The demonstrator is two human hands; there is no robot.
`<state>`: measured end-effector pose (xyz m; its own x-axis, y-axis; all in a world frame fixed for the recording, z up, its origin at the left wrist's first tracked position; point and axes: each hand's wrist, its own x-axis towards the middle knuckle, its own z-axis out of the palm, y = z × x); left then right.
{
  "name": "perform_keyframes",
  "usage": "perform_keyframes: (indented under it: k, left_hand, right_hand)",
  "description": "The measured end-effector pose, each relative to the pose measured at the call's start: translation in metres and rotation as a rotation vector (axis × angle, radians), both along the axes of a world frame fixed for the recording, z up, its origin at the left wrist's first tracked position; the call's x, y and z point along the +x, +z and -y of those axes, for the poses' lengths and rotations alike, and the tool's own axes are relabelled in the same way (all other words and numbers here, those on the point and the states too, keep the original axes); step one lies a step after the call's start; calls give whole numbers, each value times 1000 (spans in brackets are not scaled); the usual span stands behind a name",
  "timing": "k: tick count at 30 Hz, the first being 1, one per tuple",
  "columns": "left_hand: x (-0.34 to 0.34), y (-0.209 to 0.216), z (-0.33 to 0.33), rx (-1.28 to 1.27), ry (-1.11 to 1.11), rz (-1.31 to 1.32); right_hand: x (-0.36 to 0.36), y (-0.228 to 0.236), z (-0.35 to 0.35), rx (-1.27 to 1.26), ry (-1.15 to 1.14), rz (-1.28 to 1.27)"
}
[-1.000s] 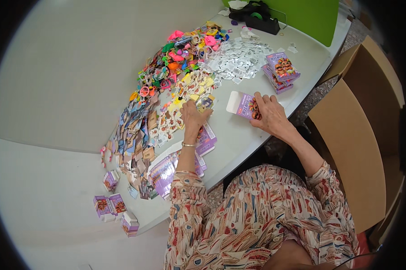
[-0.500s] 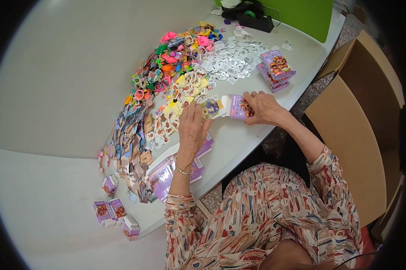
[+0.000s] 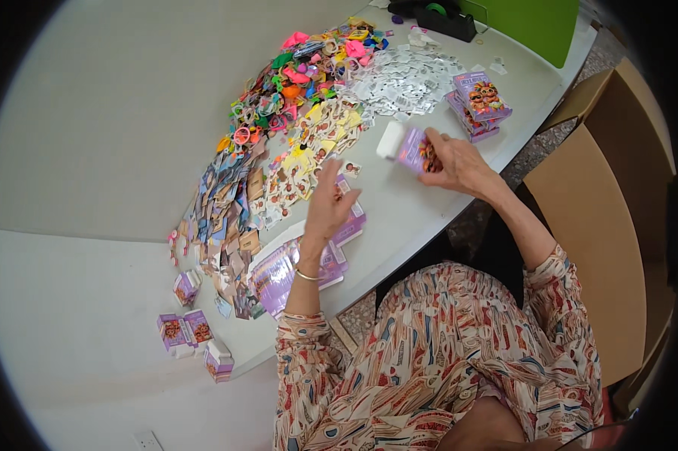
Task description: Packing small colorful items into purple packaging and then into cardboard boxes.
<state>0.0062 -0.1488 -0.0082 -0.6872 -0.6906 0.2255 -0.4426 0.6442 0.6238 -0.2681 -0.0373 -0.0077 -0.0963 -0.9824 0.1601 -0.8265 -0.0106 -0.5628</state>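
My right hand [image 3: 461, 167] grips a small purple cardboard box [image 3: 412, 149] with cartoon characters printed on it. The box's white end flap [image 3: 390, 140] sticks out, unfolded, on the left. Over the near edge of the small picture cards [image 3: 298, 177], my left hand [image 3: 328, 210] is lifted with its fingers stretched and thumb apart, and nothing shows in it. Just beneath that hand lies a fanned stack of flat purple cartons [image 3: 273, 276]. Past my right hand stands a stack of filled-out purple boxes [image 3: 483, 98]. What the held box contains is hidden.
A heap of colourful small toys [image 3: 294, 79] borders a spread of silvery-white packets [image 3: 407, 81]. Bluish-brown cards [image 3: 219, 195] lie at the left, with several purple boxes [image 3: 185, 331] beyond. A black tape dispenser [image 3: 444, 22] stands at the back; a big cardboard box [image 3: 587, 248] is at the right.
The picture card piece between my hands is out of sight, and my left hand has drawn away from the box, fingers spread. My right hand has moved the box slightly up and right.
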Motion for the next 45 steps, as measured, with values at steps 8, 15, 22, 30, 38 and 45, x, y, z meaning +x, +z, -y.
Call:
perform_keyframes:
  k: [8, 15, 22, 30, 38, 45]
  left_hand:
    - [41, -15, -1, -129, 67, 511]
    - [35, -15, 9, -136, 146, 368]
    - [-21, 14, -28, -9, 247, -70]
    - [-30, 28, -57, -206, 299, -132]
    - [-26, -1, -75, 728, 186, -684]
    - [-13, -22, -72, 975, 93, -600]
  right_hand:
    - [26, -21, 4, -452, -144, -355]
    - [101, -27, -15, -165, 161, 120]
    - [127, -25, -5, -102, -13, 187]
    - [111, -26, -7, -88, -90, 354]
    - [79, -30, -10, -3, 53, 578]
    - [64, -19, -19, 112, 226, 687]
